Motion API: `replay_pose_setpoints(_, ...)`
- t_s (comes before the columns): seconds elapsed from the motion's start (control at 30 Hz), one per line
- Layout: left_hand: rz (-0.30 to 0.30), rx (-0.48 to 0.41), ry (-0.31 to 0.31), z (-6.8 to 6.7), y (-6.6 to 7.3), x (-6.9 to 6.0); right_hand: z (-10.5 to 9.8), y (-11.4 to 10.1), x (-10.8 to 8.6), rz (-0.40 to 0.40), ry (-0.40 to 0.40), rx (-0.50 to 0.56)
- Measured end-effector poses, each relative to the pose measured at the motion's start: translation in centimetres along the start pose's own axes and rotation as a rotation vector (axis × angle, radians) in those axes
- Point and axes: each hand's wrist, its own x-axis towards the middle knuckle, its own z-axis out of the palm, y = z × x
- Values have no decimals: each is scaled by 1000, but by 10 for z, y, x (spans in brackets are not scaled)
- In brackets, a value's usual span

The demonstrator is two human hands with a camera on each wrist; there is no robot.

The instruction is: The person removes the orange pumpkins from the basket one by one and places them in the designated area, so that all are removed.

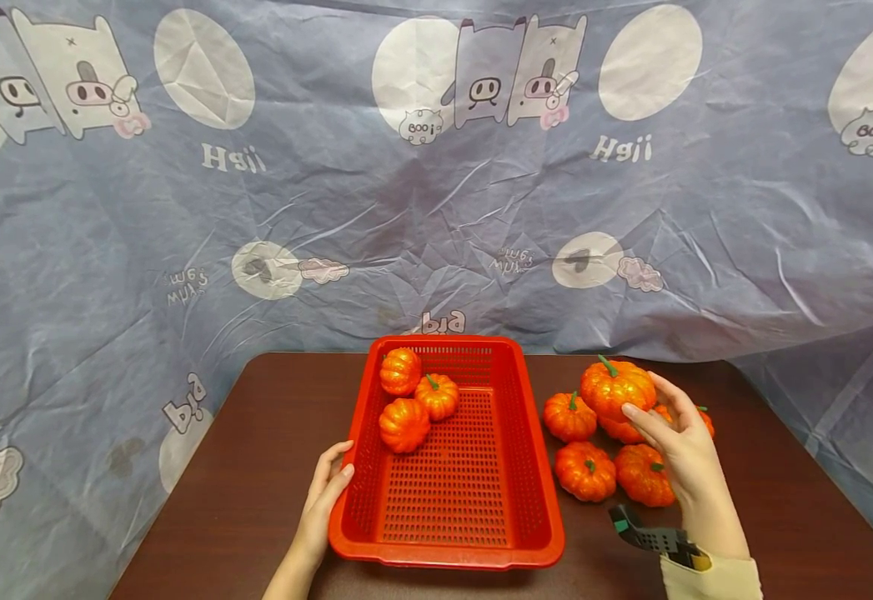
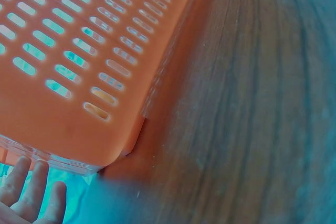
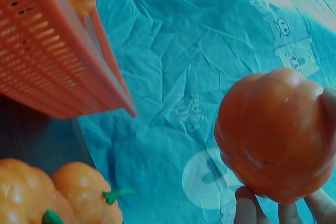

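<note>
My right hand (image 1: 687, 446) grips a small orange toy pumpkin (image 1: 616, 390) with a green stem, thumb on the near side and fingers round the far side. In the right wrist view that pumpkin (image 3: 275, 135) shows its smooth underside, and fingertips (image 3: 245, 208) support it from below. It is held up over the pumpkins on the table, to the right of a red plastic basket (image 1: 447, 554). My left hand (image 1: 319, 500) touches the basket's left rim with extended fingers. Inside the basket's far left part lie three pumpkins (image 1: 404, 425).
Several more pumpkins (image 1: 586, 472) stand on the dark brown table (image 1: 256, 467) right of the basket, partly hidden by the right hand. A grey-blue printed sheet (image 1: 436, 217) hangs behind the table. A black device (image 1: 654, 537) is strapped at the right wrist.
</note>
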Motion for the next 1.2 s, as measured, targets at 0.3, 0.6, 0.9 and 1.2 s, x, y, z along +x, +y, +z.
replay_pose_setpoints(0.3,-4,-1,2,0,0,0,-39,43,8,-68,220,30)
replay_pose_setpoints(0.6,4,-7,-4,0,0,0,-54,56,0,-114,418,116)
replay_pose_setpoints(0.9,-2,-2,5,-1,0,1,-101,96,11,-171,598,203)
replay_pose_setpoints(1.2,-3,5,4,-1,0,1,-108,84,-2,-111,675,206)
